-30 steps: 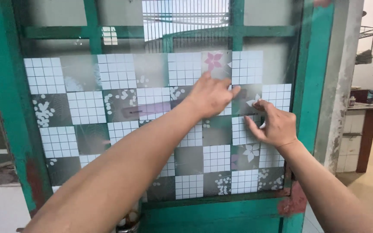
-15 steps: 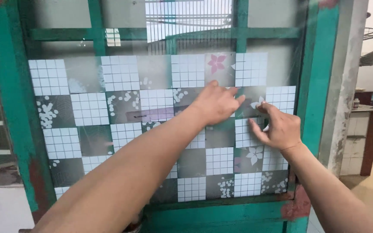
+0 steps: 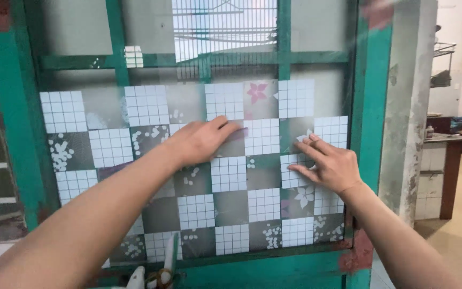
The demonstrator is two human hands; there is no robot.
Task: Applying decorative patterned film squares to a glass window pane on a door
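Note:
A chequered window film (image 3: pixel 231 214) with white grid squares and frosted squares with flowers and dots covers the glass of a green-framed window (image 3: pixel 370 107). My left hand (image 3: pixel 201 140) lies flat on the film near its middle, fingers pointing right. My right hand (image 3: pixel 330 165) presses flat on the film's right part, fingers spread and pointing up-left. Neither hand holds anything.
Scissors with green handles (image 3: pixel 162 270) rest at the bottom of the frame, beside a white object. A worn concrete pillar (image 3: pixel 407 107) stands to the right of the window. Beyond it, a tiled counter (image 3: pixel 445 160) holds small items.
My left hand has slid leftward across the film, away from my right hand. My right hand has stayed at the right part of the film.

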